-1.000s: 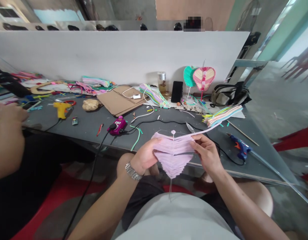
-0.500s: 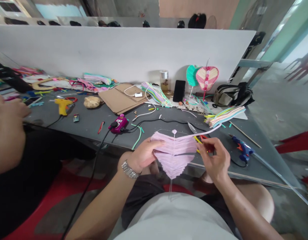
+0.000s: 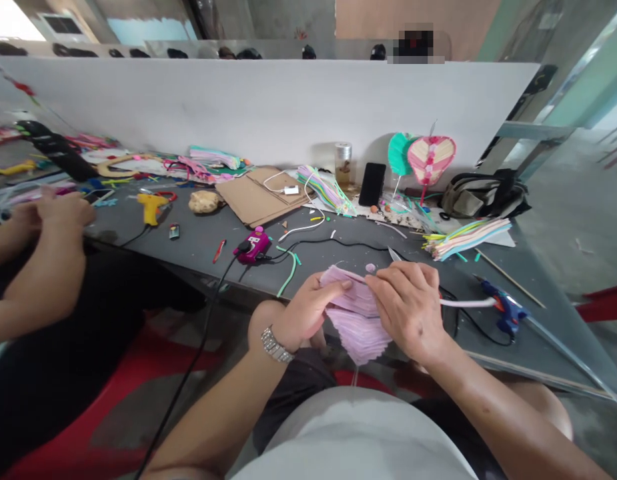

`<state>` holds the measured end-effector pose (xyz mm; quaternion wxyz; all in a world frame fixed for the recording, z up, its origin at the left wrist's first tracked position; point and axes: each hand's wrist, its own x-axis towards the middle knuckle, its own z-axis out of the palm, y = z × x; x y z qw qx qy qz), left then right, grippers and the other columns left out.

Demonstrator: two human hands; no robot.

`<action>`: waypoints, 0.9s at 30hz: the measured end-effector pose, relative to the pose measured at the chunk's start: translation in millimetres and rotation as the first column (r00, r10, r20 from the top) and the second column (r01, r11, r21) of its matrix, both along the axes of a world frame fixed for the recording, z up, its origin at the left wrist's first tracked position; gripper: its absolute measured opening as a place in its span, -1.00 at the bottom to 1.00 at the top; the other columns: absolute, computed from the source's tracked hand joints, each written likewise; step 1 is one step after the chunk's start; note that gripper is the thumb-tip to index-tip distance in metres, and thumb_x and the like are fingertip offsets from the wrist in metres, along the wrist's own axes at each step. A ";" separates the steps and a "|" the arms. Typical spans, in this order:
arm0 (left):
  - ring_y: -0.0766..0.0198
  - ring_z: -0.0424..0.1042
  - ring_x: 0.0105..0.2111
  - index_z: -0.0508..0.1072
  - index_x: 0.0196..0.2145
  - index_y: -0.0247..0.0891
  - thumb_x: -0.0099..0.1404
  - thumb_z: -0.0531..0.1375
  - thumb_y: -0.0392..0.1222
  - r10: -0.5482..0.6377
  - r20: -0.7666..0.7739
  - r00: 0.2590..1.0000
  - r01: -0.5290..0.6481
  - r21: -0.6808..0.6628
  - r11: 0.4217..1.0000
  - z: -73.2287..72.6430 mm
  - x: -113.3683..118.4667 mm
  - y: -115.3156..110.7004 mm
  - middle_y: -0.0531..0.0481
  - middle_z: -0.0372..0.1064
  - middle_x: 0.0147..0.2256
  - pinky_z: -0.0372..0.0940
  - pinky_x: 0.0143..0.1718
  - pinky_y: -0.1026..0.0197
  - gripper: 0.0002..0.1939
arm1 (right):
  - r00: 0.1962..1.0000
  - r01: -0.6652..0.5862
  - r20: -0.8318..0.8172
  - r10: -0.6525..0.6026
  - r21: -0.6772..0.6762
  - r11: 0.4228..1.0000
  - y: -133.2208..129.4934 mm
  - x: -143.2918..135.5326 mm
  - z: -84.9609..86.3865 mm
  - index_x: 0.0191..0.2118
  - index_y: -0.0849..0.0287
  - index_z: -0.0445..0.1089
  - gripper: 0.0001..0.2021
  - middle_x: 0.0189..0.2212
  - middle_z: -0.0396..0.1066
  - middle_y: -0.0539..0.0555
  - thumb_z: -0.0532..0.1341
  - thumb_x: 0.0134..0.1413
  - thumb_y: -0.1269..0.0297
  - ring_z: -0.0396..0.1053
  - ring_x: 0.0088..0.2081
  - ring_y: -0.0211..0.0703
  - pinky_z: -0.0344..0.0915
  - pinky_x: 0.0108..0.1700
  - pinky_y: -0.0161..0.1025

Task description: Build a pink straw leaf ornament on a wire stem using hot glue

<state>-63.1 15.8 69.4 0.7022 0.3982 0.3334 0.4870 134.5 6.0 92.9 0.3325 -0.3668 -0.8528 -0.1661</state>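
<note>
A pale pink leaf-shaped fan (image 3: 361, 333), built of rows of pipe cleaners, is held over my lap with its thin stem pointing down. My left hand (image 3: 308, 307) grips its left side, the thumb lying on the front. Over the fan's upper right my right hand (image 3: 411, 310) is closed, fingertips pressing near the middle rib; its thumb is hidden. A loose pink pipe cleaner (image 3: 468, 303) sticks out to the right from under that hand. Just above the fan shows a small pink knob (image 3: 370, 268). Scissors (image 3: 394, 255) lie partly hidden behind my right hand.
A blue glue gun (image 3: 505, 310) lies to the right, its long glue stick over the table edge. Pipe cleaner bundles (image 3: 468, 239), a magenta power socket (image 3: 253, 247) with black cords and a yellow glue gun (image 3: 151, 207) are on the table. A co-worker's arms (image 3: 48, 267) are at left.
My right hand has moved left from beside the fan onto its upper right part, pressing there. The fan has tilted slightly, and the view has shifted a little left.
</note>
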 end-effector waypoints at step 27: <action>0.30 0.35 -0.37 0.59 -0.34 -0.22 0.20 0.38 -0.07 0.443 -0.076 0.893 -0.424 0.187 0.886 -1.9 -0.8 2.9 0.04 0.48 -0.35 0.22 -0.26 0.25 -0.83 | 0.994 -0.071 -0.090 0.062 -0.109 0.991 3.6 6.2 -4.5 -0.10 0.14 0.50 -0.83 -0.21 0.48 0.14 0.17 0.34 0.43 0.41 -0.20 -0.08 0.27 -0.15 -0.14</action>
